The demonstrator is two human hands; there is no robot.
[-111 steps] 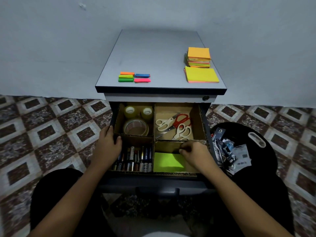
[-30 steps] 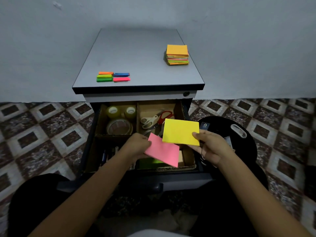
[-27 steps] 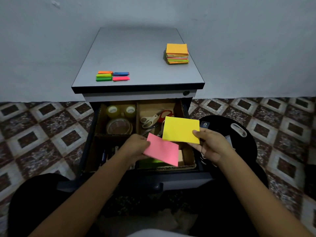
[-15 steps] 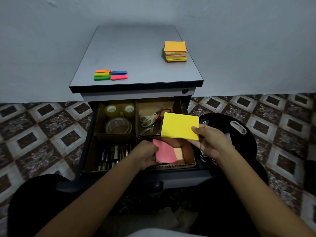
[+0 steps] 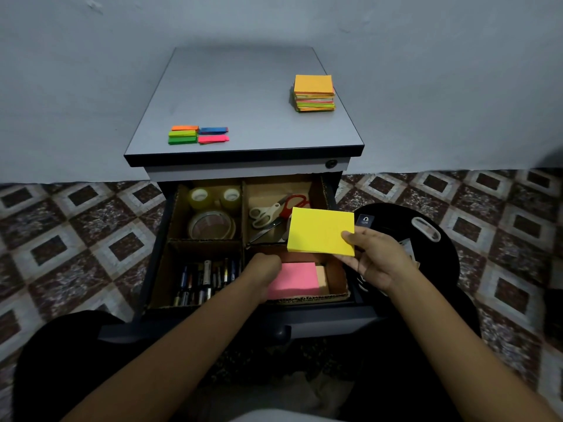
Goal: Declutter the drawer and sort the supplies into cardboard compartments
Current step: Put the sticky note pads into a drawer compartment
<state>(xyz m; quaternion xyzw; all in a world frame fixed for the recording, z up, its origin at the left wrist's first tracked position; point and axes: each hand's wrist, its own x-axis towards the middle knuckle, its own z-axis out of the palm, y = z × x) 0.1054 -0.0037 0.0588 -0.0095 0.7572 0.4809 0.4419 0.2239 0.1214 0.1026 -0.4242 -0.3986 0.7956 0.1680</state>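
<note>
Watching from the remote station, I start at the left of the counter [image 5: 243, 86], where a few narrow page flags [image 5: 198, 135] lie. I judge they are parked there until a slot is ready for them. Below, the drawer [image 5: 213, 325] stands pulled out, split by cardboard dividers [image 5: 242, 208] into four compartments. The back left one holds tape rolls [image 5: 210, 214] and the front left one holds batteries [image 5: 204, 280] laid side by side, so like sits with like.

My left hand [image 5: 265, 269] is down in the front right compartment, knuckles up, fingers folded onto the left edge of the pink pad [image 5: 297, 280], which lies flat inside it. The fingers are hidden under the hand, so I cannot tell whether they pinch the pad or only press it down.

The scissors [image 5: 269, 213] fill the back right compartment. Above them, clear of the drawer, hangs the yellow pad [image 5: 320, 231], tilted toward me. I read it as waiting its turn to go on top of the pink one. On the counter's right side a stack of sticky notes [image 5: 313, 92] is not yet sorted.

My right hand [image 5: 376, 260] pinches the yellow pad at its near right corner, thumb on top and fingers beneath, a narrow, firm hold. Farthest right, a black round stool [image 5: 396, 217] carries loose cards [image 5: 365, 221].
</note>
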